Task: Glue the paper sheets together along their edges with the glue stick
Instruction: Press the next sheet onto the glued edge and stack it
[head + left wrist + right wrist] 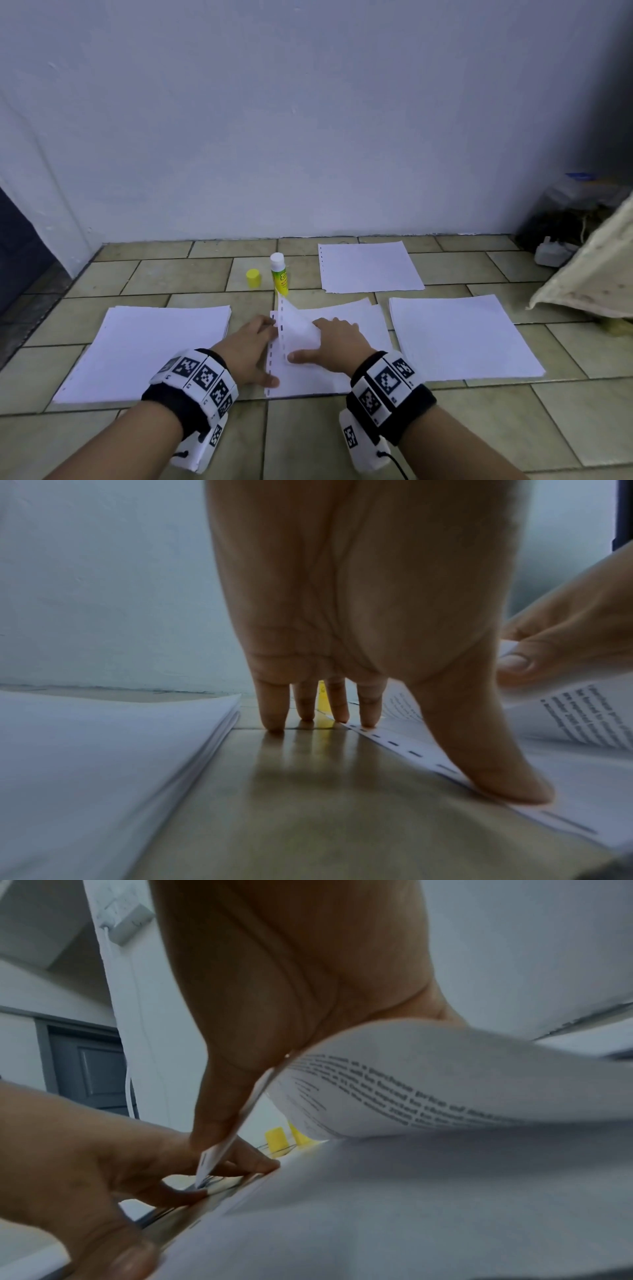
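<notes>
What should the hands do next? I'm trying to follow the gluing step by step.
Probably lay the lifted sheet down along the punched edge of the middle stack. The right hand pinches it curled up, the left hand pins the stack's edge, and the uncapped glue stick stands behind, beside its yellow cap.

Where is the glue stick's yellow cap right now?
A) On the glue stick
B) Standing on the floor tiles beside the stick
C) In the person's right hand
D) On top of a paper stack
B: the yellow cap stands on the floor tiles just left of the uncapped glue stick, and neither hand holds it.
</notes>
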Demonstrator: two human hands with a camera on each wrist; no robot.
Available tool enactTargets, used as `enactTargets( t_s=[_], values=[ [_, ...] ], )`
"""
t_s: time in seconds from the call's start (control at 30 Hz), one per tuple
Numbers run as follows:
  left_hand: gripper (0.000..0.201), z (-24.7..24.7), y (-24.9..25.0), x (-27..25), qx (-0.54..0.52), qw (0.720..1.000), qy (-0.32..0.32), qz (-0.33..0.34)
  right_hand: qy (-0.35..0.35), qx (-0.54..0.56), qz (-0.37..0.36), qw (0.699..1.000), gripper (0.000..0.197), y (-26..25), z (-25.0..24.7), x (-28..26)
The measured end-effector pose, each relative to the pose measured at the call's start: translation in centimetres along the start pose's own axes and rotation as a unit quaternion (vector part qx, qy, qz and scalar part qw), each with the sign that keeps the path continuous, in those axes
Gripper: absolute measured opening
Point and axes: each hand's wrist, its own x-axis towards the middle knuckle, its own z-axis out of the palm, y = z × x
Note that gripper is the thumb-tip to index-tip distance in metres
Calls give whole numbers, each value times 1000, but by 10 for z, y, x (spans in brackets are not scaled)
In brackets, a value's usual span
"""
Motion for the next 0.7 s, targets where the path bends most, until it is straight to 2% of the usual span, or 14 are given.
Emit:
enactTargets(
  t_s=[0.27, 0.7],
  values=[
    [93, 1, 1, 1, 10, 1000, -5, 3, -6, -30, 35, 999, 90, -2, -1, -6],
    [98, 0, 0, 0, 13, 1000, -10, -1, -25, -24, 17, 999, 91, 2, -12, -9]
  ],
)
